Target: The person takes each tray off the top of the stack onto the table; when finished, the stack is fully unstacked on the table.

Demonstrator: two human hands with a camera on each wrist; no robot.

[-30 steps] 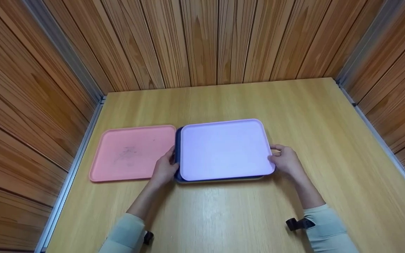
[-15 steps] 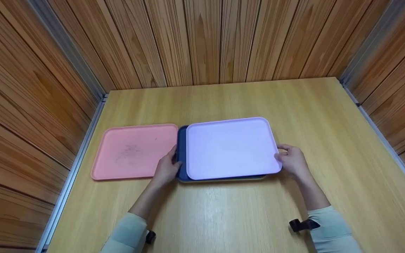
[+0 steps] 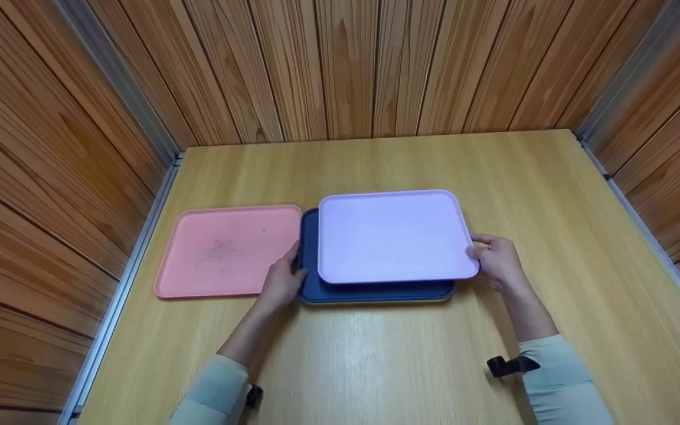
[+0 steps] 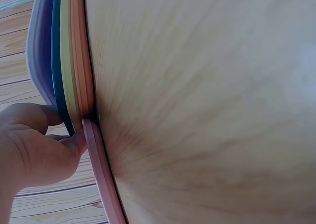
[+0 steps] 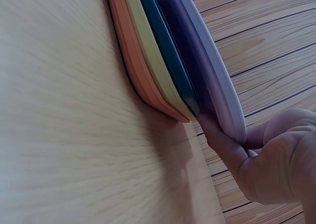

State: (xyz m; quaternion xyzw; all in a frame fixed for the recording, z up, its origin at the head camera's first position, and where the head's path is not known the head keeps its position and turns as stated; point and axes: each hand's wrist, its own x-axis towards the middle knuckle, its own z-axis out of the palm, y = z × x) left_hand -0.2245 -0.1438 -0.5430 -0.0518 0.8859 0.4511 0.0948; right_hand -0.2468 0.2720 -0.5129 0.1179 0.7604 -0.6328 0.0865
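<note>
My right hand [image 3: 499,260] pinches the right edge of a lilac tray [image 3: 396,236], thumb on top and fingers beneath. That tray is raised off a dark blue tray [image 3: 387,291], shifted back and to the right of it. At the stack's left edge, my left hand [image 3: 283,282] holds the blue tray's rim; the left wrist view shows thumb and fingers on either side of the edge. Beneath the blue tray lie a yellow tray [image 5: 153,51] and an orange tray [image 5: 131,51], seen in the wrist views.
A pink tray [image 3: 231,251] with dark scuffs lies flat on the wooden table [image 3: 352,366], just left of the stack. Wood-panelled walls [image 3: 346,71] enclose the table at the back and both sides.
My right hand has moved the lilac tray up, right and towards the back, exposing more of the blue tray's left and front. My left hand stays at the stack's left edge.
</note>
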